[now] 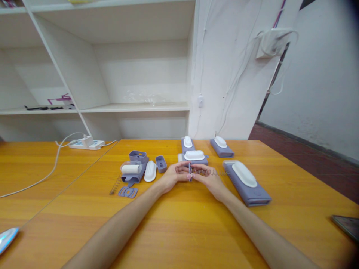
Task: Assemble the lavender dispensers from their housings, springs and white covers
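Observation:
My left hand and my right hand meet over the middle of the wooden table. Between their fingertips they pinch a small purple plastic part. A thin metal spring runs out from it to the right, past my right fingers. Just behind the hands lies a purple case with a white oval pad. A larger purple case with a white pad lies to the right of my right hand.
Left of the hands lie loose purple parts, a white oval pad, a small purple cup, flat purple pieces and another spring. Two more cases sit at the back. A power strip with cables lies far left; white shelves stand behind.

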The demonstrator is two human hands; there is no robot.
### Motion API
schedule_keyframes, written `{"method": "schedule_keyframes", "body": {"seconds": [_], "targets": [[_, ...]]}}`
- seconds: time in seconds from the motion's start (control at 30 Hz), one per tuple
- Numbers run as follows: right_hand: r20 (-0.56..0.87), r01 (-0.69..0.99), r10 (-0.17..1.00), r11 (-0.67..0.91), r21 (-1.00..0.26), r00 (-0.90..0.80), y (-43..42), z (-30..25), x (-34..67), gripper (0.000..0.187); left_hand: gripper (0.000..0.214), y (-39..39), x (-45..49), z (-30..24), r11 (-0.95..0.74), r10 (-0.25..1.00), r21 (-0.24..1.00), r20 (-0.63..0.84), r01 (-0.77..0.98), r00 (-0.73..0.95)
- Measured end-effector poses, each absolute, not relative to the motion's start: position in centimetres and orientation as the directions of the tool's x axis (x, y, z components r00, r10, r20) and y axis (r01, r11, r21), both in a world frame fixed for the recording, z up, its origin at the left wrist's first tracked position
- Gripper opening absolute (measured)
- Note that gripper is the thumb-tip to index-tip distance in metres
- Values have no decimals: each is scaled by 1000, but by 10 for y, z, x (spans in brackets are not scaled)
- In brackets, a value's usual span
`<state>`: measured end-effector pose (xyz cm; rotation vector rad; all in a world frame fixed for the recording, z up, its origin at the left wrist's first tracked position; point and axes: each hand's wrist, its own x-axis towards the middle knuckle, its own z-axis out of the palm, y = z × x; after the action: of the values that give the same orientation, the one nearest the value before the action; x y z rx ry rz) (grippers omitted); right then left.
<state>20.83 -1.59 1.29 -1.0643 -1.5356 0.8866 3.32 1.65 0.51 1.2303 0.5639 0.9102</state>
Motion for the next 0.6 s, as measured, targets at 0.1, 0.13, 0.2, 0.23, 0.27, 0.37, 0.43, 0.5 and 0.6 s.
{"method": "schedule_keyframes", "body": {"seconds": [0.1, 0.13, 0.2, 0.23, 0.27, 0.37, 0.43, 0.5, 0.6], "targets": [[330, 118, 936, 345, -931, -125, -17, 14, 206, 33, 66, 16, 31, 8, 89, 819, 959, 83, -268, 568], [323, 102, 937, 338, -936, -135, -17, 15, 205, 33, 65, 15, 31, 9, 98, 810, 960, 75, -262, 581], [306, 88, 942, 319, -944, -141, -18, 16, 204, 34, 62, 15, 29, 11, 120, 793, 960, 60, -252, 606], [300, 87, 944, 313, -946, -137, -18, 16, 203, 33, 60, 15, 29, 12, 132, 785, 960, 52, -248, 618], [297, 86, 946, 309, -947, -131, -19, 16, 203, 32, 58, 15, 28, 13, 145, 777, 959, 43, -244, 628], [298, 69, 947, 308, -949, -117, -20, 15, 202, 30, 52, 16, 27, 15, 178, 751, 955, 23, -236, 660], [298, 62, 947, 307, -950, -116, -20, 14, 201, 30, 48, 16, 27, 16, 192, 737, 953, 17, -234, 676], [294, 68, 949, 302, -951, -116, -20, 12, 201, 31, 46, 16, 26, 17, 197, 733, 952, 16, -235, 680], [291, 77, 950, 300, -951, -110, -18, 11, 202, 33, 45, 15, 27, 18, 200, 741, 951, 10, -235, 671]]}}
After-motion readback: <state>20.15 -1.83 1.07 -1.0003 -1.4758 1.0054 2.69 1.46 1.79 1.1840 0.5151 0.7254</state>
